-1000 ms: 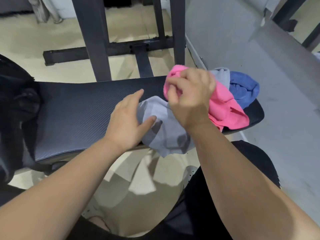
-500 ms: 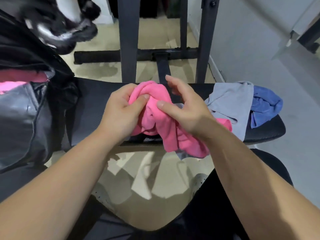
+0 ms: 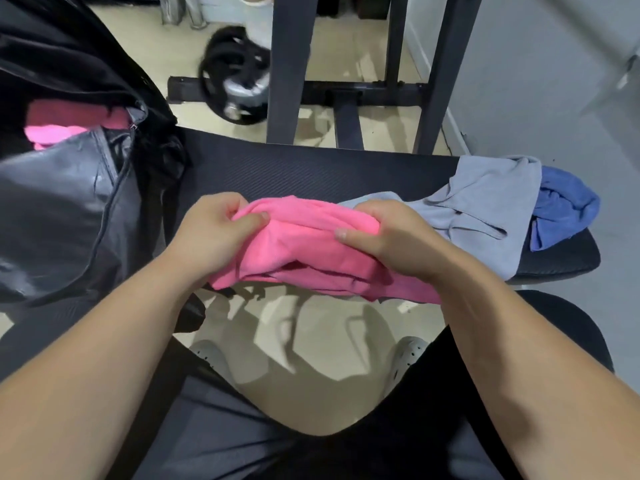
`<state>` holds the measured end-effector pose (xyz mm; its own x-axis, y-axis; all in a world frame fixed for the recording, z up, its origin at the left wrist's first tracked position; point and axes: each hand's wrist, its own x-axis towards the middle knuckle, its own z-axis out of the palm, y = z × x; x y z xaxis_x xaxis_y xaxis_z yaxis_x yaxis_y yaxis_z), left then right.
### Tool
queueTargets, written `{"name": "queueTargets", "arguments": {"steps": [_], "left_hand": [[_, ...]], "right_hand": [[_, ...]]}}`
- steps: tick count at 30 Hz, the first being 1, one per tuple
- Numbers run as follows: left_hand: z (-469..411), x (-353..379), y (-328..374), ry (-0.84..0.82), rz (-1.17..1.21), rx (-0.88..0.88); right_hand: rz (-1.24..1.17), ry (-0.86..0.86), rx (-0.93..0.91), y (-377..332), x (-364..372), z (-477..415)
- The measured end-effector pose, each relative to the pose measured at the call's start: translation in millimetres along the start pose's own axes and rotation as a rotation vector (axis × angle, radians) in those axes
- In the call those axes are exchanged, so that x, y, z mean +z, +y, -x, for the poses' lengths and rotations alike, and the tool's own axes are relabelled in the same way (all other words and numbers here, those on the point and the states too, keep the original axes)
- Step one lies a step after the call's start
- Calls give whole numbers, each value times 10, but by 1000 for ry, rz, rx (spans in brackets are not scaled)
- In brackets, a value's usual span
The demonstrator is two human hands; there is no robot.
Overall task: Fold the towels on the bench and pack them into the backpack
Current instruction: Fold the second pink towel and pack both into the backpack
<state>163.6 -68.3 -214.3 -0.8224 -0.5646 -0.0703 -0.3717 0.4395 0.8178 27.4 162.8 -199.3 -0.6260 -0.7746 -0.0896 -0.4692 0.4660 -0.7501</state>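
Observation:
A crumpled pink towel (image 3: 304,244) lies at the near edge of the black bench (image 3: 311,174), partly hanging over it. My left hand (image 3: 211,233) grips its left end, thumb on top. My right hand (image 3: 388,233) grips its right end. A grey towel (image 3: 485,206) lies bunched on the bench to the right, and a blue towel (image 3: 564,209) sits beyond it at the bench's right end. The black backpack (image 3: 69,202) stands open on the left end of the bench, with a pink towel (image 3: 65,126) inside it.
Dark metal rack posts (image 3: 287,67) and a floor crossbar (image 3: 346,93) stand behind the bench. A black weight plate (image 3: 239,81) lies on the beige floor at the back. A grey wall (image 3: 536,74) rises on the right. My knees and light shoes are below the bench.
Both hands carried the pink towel leftward off the pile to the bench's middle and spread apart to its two ends. The view swung left, bringing the open backpack in.

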Motion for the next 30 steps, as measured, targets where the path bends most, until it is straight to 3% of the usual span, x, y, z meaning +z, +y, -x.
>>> {"name": "queueTargets", "arguments": {"steps": [3, 6, 10, 13, 15, 19, 24, 25, 28, 30], "left_hand": [[44, 66, -73, 107, -239, -9], [150, 133, 68, 243, -169, 213], [348, 283, 404, -15, -95, 523], [313, 388, 432, -32, -123, 566], [294, 403, 451, 24, -70, 512], [266, 389, 457, -16, 180, 175], [93, 219, 346, 36, 284, 3], [67, 171, 331, 30, 266, -9], [0, 54, 267, 33, 189, -48], [-20, 6, 239, 50, 113, -37]], "right_hand": [[-140, 71, 95, -39, 65, -14], [-377, 161, 156, -175, 103, -25], [-749, 53, 252, -368, 93, 13], [-958, -81, 234, -460, 29, 60], [-845, -129, 183, -450, 6, 106], [-430, 68, 195, -174, 0, 84], [-330, 206, 235, 56, -43, 82], [-271, 158, 234, 74, -70, 103], [213, -152, 123, 111, -90, 164], [437, -209, 40, 145, -33, 172]]}}
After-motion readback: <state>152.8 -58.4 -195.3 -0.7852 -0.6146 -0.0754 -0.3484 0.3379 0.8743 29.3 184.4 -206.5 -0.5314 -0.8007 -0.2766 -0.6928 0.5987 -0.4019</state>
